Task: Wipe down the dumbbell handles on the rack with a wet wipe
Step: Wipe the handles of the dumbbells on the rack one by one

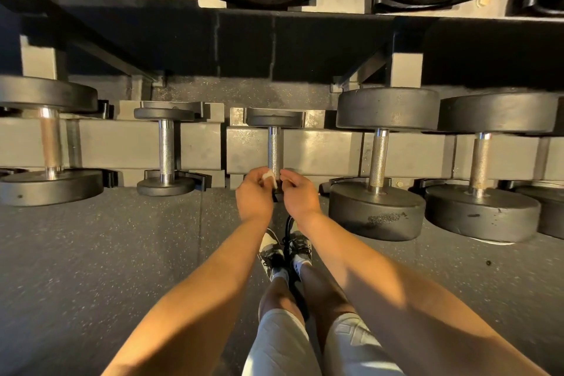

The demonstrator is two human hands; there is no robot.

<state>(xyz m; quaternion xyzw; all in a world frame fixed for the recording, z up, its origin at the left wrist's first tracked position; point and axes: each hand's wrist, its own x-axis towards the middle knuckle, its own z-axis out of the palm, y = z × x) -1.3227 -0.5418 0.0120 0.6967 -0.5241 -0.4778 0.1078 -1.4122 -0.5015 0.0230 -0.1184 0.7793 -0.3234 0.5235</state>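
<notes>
A small white wet wipe (270, 178), limp and light, is pinched in the fingers of the left hand (254, 194) at the near end of the knurled handle (274, 146) of the middle dumbbell on the rack (305, 151). The right hand (300, 194) is curled just beside it; whether wipe or steel is gripped cannot be told. The stiff, rough handle is best wrapped at mid-length. Travel is bounded by the end plates, and a heavy dumbbell (378, 162) stands near on the right.
</notes>
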